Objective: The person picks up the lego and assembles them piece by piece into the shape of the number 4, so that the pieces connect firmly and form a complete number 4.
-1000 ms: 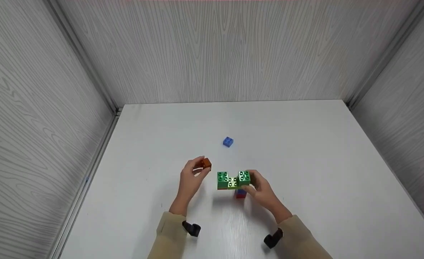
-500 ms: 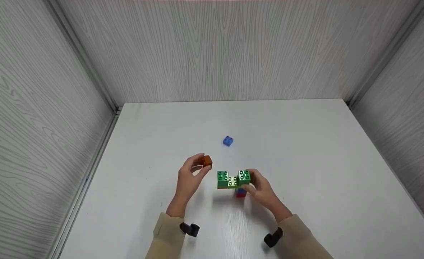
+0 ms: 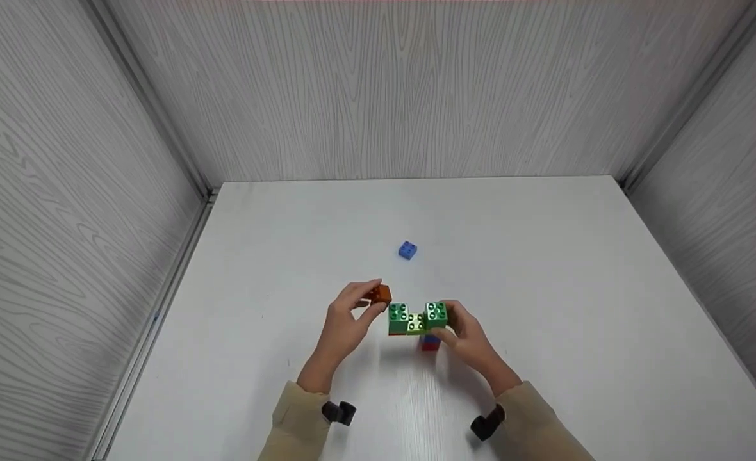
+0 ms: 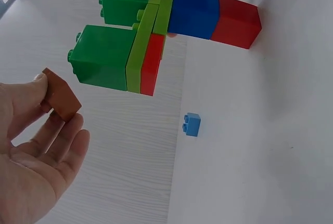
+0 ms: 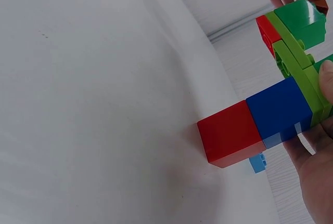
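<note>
My left hand pinches a brown toy building brick between thumb and fingers, just left of a built stack of bricks. Thumb and fingers of my right hand grip that stack at its upper right. From the left wrist, the stack shows a red brick at its base, a blue brick on it, and lime-green pieces across the top. Two green bricks stand on the lime-green layer, the left green brick over a thin red piece. Brown and green bricks look close; contact is unclear.
A loose blue brick lies on the white table beyond the hands. Grey wood-grain panels enclose the table at the back and both sides. Each wrist wears a black camera, such as the left wrist camera.
My left hand has moved right with the brown brick, bringing it up beside the left green brick. The right hand and the stack have stayed nearly still.
</note>
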`<state>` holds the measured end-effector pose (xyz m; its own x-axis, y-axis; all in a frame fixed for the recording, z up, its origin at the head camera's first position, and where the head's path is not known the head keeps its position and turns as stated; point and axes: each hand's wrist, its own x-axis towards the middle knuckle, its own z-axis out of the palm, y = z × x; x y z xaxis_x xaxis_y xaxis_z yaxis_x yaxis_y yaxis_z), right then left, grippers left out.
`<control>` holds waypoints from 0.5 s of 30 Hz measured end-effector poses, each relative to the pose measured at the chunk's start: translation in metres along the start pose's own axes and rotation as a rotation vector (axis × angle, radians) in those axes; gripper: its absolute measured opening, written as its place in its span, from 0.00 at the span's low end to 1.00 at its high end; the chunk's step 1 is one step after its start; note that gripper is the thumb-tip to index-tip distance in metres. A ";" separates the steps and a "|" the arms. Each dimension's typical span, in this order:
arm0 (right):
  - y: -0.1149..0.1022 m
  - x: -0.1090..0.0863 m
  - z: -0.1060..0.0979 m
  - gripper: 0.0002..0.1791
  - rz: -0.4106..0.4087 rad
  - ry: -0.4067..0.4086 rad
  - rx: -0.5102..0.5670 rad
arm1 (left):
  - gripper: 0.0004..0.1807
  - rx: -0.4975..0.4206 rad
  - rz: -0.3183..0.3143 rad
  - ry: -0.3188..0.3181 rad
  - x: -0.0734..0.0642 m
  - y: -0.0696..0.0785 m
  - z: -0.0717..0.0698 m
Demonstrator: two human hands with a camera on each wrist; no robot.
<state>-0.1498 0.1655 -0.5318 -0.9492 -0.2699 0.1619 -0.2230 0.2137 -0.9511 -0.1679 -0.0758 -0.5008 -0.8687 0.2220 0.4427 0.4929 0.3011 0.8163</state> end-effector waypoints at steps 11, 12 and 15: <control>-0.001 -0.001 0.000 0.21 0.002 0.007 0.010 | 0.20 0.086 0.045 -0.080 -0.002 0.010 0.006; -0.001 -0.001 0.000 0.21 0.004 0.006 0.013 | 0.20 0.090 0.045 -0.084 -0.002 0.010 0.007; -0.001 0.000 0.000 0.21 0.006 0.006 0.024 | 0.20 0.103 0.048 -0.089 -0.001 0.012 0.008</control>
<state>-0.1491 0.1657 -0.5303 -0.9518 -0.2630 0.1577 -0.2120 0.1931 -0.9580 -0.1612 -0.0651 -0.4945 -0.8384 0.3186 0.4422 0.5404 0.3804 0.7505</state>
